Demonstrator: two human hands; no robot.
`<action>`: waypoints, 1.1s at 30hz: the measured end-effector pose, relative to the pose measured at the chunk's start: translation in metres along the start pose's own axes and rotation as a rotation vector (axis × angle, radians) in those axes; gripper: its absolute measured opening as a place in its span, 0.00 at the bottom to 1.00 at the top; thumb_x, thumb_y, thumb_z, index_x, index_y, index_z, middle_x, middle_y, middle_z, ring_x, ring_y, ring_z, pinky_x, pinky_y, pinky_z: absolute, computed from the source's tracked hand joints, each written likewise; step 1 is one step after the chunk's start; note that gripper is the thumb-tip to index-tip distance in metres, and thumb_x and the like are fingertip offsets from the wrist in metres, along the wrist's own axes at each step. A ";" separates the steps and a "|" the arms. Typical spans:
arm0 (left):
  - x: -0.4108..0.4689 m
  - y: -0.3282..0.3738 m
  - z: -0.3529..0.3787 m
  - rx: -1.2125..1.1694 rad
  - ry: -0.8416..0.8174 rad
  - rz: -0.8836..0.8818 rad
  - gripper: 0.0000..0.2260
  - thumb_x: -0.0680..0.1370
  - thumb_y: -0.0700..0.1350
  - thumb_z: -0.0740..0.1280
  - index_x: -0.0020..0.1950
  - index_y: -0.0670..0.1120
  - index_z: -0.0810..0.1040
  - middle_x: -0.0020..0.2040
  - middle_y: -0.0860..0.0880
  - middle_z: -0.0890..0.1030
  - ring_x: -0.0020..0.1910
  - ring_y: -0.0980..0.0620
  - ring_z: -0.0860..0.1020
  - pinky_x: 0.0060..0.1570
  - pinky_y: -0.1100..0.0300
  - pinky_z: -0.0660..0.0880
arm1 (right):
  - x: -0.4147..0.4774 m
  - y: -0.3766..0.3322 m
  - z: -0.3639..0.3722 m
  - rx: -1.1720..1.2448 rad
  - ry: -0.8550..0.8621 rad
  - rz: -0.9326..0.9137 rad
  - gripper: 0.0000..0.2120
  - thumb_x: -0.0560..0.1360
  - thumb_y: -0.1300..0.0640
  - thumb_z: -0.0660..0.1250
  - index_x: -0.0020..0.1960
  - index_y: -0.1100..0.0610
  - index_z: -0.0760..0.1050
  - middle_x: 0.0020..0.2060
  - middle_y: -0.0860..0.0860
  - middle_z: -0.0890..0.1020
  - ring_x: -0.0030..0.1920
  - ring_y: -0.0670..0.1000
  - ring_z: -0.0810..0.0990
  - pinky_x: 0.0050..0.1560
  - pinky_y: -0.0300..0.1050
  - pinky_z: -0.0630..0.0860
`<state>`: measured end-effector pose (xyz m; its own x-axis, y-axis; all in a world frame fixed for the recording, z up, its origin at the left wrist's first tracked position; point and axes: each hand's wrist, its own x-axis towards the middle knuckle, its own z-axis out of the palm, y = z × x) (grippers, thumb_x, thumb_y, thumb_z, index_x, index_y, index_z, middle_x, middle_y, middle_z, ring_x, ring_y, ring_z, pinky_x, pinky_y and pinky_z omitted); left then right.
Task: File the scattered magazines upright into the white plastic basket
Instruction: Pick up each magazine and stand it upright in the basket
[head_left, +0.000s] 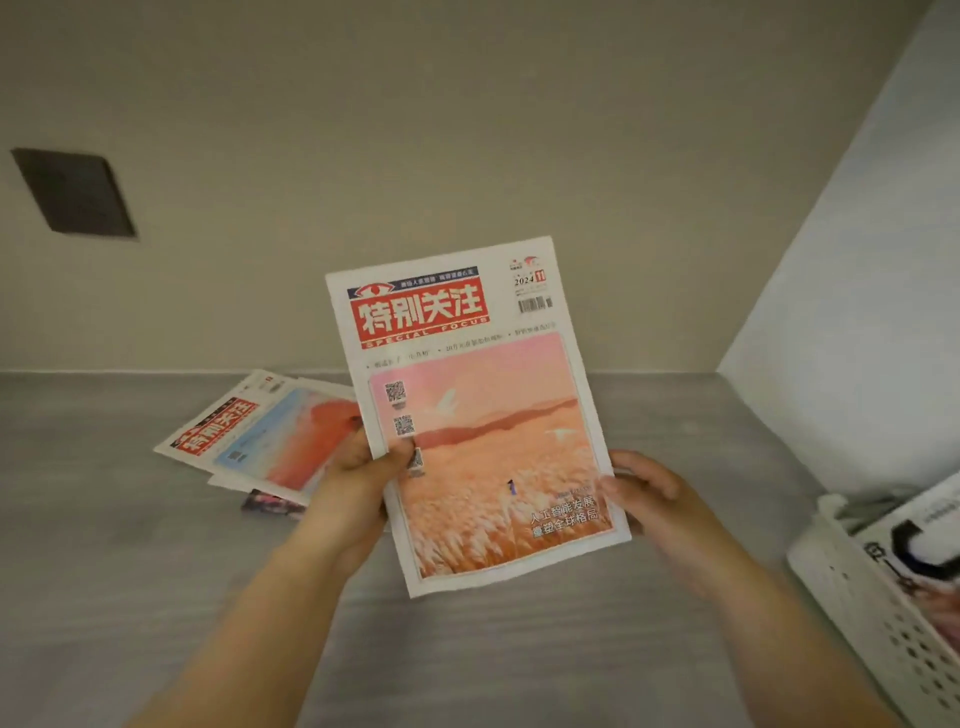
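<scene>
Scene is lit dimly and evenly, warm cast; right wall (857, 260) is rendered brighter and cooler. Shadows are kept soft. Slight blur is seen throughout; edges are bent by wide-angle distortion, white basket (852, 613) smeared.

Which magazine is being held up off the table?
The orange-field magazine, held by the left hand and right hand. The other magazines at the left lie flat on the table.
</scene>
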<state>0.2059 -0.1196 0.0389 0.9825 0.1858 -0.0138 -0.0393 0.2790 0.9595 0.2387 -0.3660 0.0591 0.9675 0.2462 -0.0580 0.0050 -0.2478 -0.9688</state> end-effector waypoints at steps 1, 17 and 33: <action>0.000 0.001 0.014 0.006 -0.034 0.009 0.16 0.78 0.36 0.57 0.52 0.54 0.79 0.40 0.57 0.86 0.39 0.55 0.84 0.37 0.57 0.82 | -0.005 -0.004 -0.015 0.063 0.000 0.020 0.09 0.73 0.62 0.62 0.46 0.49 0.76 0.36 0.48 0.82 0.37 0.46 0.81 0.40 0.39 0.77; 0.003 -0.021 0.301 0.324 -0.508 0.057 0.12 0.78 0.34 0.57 0.56 0.46 0.73 0.52 0.48 0.78 0.44 0.54 0.78 0.42 0.68 0.76 | -0.121 -0.015 -0.246 -0.289 0.531 -0.181 0.11 0.72 0.59 0.64 0.43 0.42 0.76 0.32 0.32 0.80 0.30 0.40 0.79 0.27 0.28 0.73; 0.033 -0.065 0.437 0.680 -0.710 -0.040 0.13 0.77 0.35 0.56 0.61 0.40 0.71 0.62 0.41 0.76 0.61 0.44 0.74 0.53 0.57 0.69 | -0.150 0.053 -0.302 -0.481 0.850 -0.088 0.10 0.72 0.62 0.64 0.52 0.59 0.78 0.35 0.39 0.75 0.35 0.37 0.72 0.33 0.32 0.66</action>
<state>0.3203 -0.5433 0.0995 0.8707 -0.4831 -0.0916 -0.1086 -0.3706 0.9224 0.1699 -0.6989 0.0895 0.8174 -0.4281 0.3854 0.0063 -0.6624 -0.7491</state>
